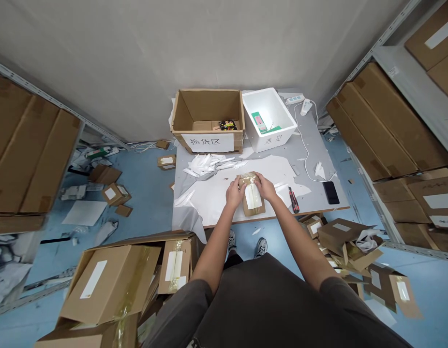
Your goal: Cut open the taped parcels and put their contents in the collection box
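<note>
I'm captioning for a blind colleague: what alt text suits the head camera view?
A person's left hand and right hand hold a taped carton at a table's near edge. Behind it stand an open cardboard box and a white bin; a cutter and a phone lie to the right.

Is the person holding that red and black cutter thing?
No, the red and black cutter lies on the table, while the left hand and right hand hold the taped cardboard box.
</note>
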### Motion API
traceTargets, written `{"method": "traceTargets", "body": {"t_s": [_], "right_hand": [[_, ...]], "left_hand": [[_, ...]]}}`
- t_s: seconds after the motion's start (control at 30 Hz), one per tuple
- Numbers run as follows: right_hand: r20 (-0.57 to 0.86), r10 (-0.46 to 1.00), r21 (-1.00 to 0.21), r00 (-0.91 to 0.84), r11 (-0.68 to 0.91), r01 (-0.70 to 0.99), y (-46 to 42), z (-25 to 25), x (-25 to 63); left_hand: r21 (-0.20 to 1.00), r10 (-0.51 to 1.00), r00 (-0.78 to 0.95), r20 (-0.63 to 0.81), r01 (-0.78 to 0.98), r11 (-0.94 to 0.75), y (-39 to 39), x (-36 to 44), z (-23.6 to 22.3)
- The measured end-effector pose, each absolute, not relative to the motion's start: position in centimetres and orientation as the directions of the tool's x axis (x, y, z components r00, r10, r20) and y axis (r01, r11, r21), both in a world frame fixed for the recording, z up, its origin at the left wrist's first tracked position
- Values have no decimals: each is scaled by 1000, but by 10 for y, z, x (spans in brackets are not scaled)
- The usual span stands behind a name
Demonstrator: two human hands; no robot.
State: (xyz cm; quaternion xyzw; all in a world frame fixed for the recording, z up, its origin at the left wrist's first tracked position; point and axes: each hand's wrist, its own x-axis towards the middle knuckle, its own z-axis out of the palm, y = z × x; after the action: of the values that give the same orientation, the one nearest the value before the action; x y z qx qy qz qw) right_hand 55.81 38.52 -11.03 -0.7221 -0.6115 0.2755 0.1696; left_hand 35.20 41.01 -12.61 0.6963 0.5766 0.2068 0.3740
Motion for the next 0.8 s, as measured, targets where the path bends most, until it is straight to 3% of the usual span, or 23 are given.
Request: {"method": "traceTargets", "body": {"t_s": [0.17, 0.27, 0.5, 0.63, 0.8], "right_hand": [[-247, 959, -620, 136, -264, 739, 404, -152, 560], [-217, 963, -650, 160, -265, 712, 394, -168, 566], [-229, 967, -660, 110, -237, 713, 328, -178, 570], [-271, 962, -674, 18, -203, 710, 301, -191, 553], [-322, 944, -613, 69, -264, 745, 301, -193, 543]], "left_hand": [[816, 880, 407, -243, 576, -40, 424, 367, -164], [808, 873, 386, -297, 589, 15, 415, 364, -180], [830, 900, 407, -158, 549, -102, 374, 332, -195], [819, 870, 442, -218, 567, -83, 355, 333, -203], [798, 887, 393, -243, 600, -47, 351, 344, -208]]}}
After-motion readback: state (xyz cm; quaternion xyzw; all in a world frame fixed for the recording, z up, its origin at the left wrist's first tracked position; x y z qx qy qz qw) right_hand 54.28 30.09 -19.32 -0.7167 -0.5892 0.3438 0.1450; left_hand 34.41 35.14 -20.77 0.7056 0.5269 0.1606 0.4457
